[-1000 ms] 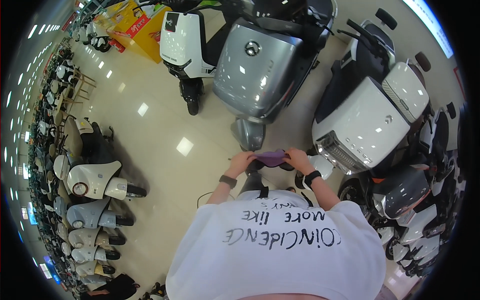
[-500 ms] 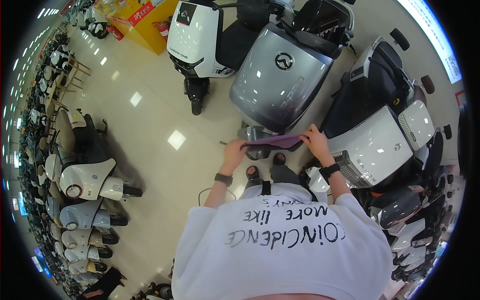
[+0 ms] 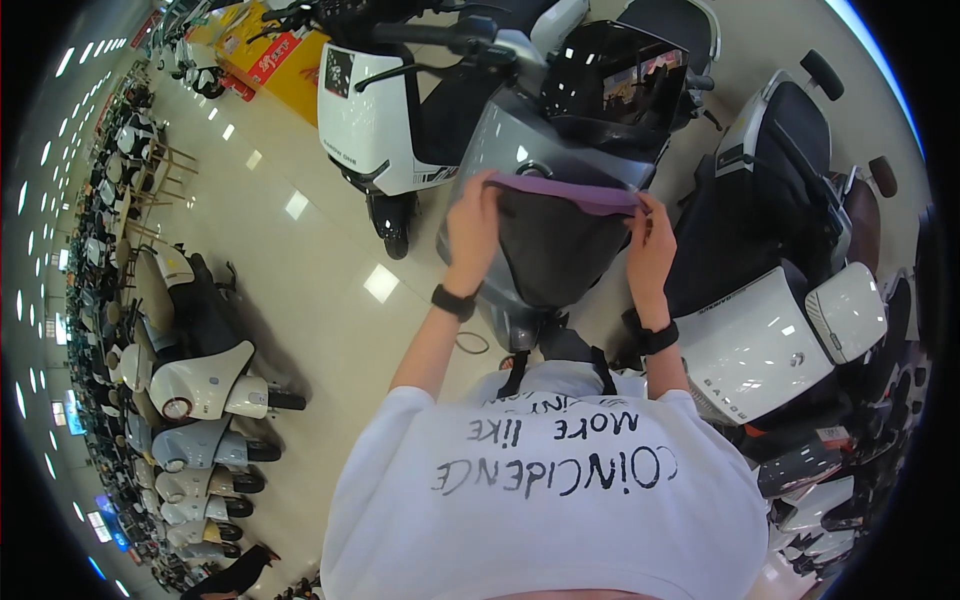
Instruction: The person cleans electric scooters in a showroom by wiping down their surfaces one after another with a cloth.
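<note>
A cloth, dark grey with a purple band along its top, is stretched between my hands. It hangs against the front panel of a silver-grey scooter and covers much of that panel. My left hand pinches the upper left corner, and my right hand grips the upper right one. Whether the cloth presses on the panel or hangs just off it, I cannot tell. The scooter's dark windshield and handlebar grip rise beyond the cloth.
A white scooter stands close on the far left, another white one at my right. Several scooters line the left side along a glossy tiled floor. A yellow stand is at the back left.
Both hands have moved forward and up with the cloth, from near the front wheel to over the front panel. The cloth now hangs spread out, where before it was a narrow strip.
</note>
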`<state>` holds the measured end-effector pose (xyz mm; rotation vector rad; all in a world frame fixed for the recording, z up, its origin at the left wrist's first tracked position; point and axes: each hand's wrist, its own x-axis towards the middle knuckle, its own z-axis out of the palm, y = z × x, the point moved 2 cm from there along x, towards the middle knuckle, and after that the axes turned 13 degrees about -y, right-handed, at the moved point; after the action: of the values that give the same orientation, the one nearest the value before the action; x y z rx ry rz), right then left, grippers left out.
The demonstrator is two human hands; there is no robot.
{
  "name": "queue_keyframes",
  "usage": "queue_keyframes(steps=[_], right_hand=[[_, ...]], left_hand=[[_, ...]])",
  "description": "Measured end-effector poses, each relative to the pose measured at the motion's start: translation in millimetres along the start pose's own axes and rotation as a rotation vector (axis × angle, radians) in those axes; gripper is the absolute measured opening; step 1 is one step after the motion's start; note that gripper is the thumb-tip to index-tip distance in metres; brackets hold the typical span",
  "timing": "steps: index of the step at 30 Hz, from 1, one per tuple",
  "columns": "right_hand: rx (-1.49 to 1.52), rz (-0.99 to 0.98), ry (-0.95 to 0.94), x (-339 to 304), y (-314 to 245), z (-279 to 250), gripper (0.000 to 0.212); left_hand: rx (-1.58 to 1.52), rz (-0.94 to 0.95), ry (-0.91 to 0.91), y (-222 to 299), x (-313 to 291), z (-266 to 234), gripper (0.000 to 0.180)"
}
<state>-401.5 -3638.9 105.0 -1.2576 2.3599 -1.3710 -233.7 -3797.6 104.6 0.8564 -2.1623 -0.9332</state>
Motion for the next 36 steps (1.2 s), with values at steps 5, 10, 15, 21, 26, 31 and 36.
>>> queue_keyframes(steps=[5, 10, 15, 21, 26, 31, 36], right_hand=[[-0.017, -0.027, 0.115, 7, 11, 14, 0.034], [-0.243, -0.116, -0.159, -1, 19, 48, 0.052], [-0.258, -0.432, -0.467, 4, -8, 91, 0.058], [-0.167, -0.416, -0.41, 38, -38, 124, 0.062], [-0.159, -0.348, -0.504, 47, -43, 124, 0.061], [-0.296, -0.557, -0.374, 17, 4, 88, 0.047], [-0.308, -0.601, -0.409, -46, 68, 48, 0.041]], left_hand=[[0.184, 0.011, -0.146, 4, 3, 85, 0.053], [0.389, 0.143, -0.217, -18, 0, 98, 0.073], [0.266, 0.074, -0.105, -80, 22, 78, 0.064], [-0.09, 0.001, -0.206, -115, 80, 44, 0.056], [0.45, 0.159, -0.216, -132, 98, 47, 0.055], [-0.036, 0.036, -0.162, -61, 45, 76, 0.058], [0.468, 0.037, -0.282, -3, -32, 104, 0.063]])
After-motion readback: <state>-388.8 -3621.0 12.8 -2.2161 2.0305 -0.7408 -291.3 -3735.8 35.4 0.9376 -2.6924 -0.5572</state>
